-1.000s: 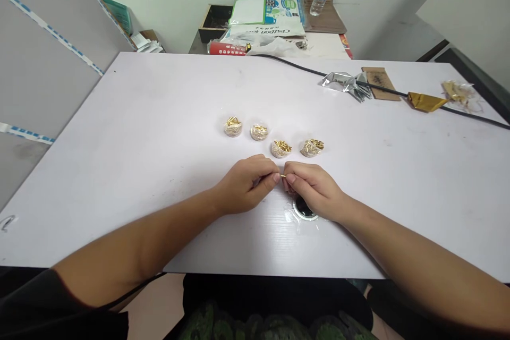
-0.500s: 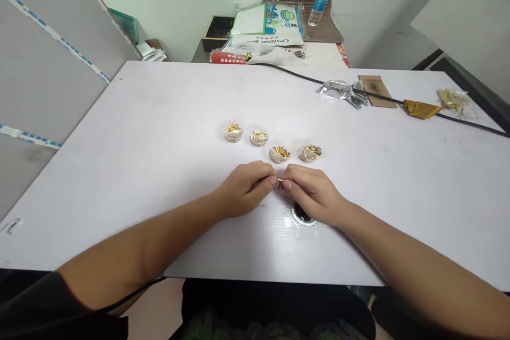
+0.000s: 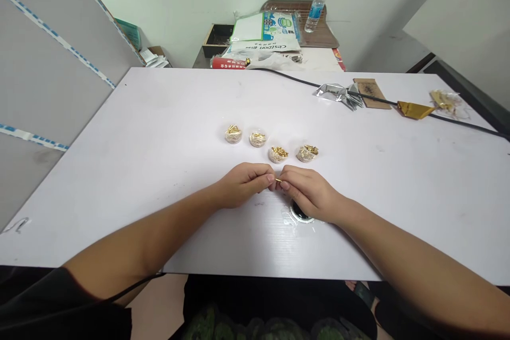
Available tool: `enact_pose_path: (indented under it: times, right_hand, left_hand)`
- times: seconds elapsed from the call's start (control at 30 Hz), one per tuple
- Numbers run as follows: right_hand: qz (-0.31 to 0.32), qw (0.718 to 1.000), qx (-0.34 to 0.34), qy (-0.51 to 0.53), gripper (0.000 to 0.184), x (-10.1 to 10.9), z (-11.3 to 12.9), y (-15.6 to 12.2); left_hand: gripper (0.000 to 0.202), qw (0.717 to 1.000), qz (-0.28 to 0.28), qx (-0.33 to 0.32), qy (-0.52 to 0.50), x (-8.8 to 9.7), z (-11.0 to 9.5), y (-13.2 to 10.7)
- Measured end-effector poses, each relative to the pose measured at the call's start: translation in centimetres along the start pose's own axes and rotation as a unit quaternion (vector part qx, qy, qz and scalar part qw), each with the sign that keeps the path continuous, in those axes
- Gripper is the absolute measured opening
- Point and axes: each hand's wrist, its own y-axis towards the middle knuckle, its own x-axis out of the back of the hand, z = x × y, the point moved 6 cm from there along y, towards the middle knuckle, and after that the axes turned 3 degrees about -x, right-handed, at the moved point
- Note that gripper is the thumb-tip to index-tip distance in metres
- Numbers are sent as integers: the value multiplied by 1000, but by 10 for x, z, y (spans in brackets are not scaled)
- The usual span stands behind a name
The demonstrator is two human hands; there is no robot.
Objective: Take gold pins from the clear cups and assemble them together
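A thin gold-coloured pin is pinched between my two hands above the white table. My left hand grips its left end between thumb and fingers. On its other end are the closed thumb and fingers of my right hand. Just beyond my hands stand several small clear cups of gold metal pieces: a cup of long pins, a cup of thin pins, a cup of short pieces and a rightmost cup. A round black disc with a pale rim lies partly under my right hand.
A black cable crosses the table's far side, past silver foil, a cardboard piece and gold foil. Behind the table are a water bottle, a black box and plastic packaging. A grey partition stands left.
The camera view has shifted slightly. Both hands stay together on the pin, with only small shifts of the fingers; the cups stay in place.
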Motion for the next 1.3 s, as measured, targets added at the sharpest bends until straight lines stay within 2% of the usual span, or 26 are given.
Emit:
enact_pose_path:
  times: [0.23,0.47,0.73,0.87,0.93,1.03,1.17,1.23,1.3]
  right_hand:
    - [1,999,5,-38,15,0,2,-1]
    - [-37,993,23,-112,15,6,7,0]
    - [-59,990,41,-119,14,7,7,-1]
    - [-57,993,40,-100,12,6,9,1]
    - [-51,993,37,-96,9,6,10,2]
    - [-50,994,12,-100,11,8,7,2]
    - [-42,993,-17,-105,20,8,2,1]
    - [-28,993,-28,-114,27,7,-1,0]
    - [-15,992,-31,-123,30,6,-2,1]
  left_hand:
    - [28,1000,11,-25,6,0,-2,0]
    - [34,998,13,-20,-54,-1,3,-2]
    - [30,992,42,-33,-113,0,5,-1]
    - [29,993,12,-32,-112,2,6,-1]
    - [28,997,-18,-24,-75,4,6,-2]
    - [23,998,-41,-26,40,5,3,-3]
    - [17,984,-44,-69,161,0,-4,-3]
    - [16,976,-46,-91,190,-2,-7,-3]
    - [13,971,-71,-116,197,0,-10,-4]
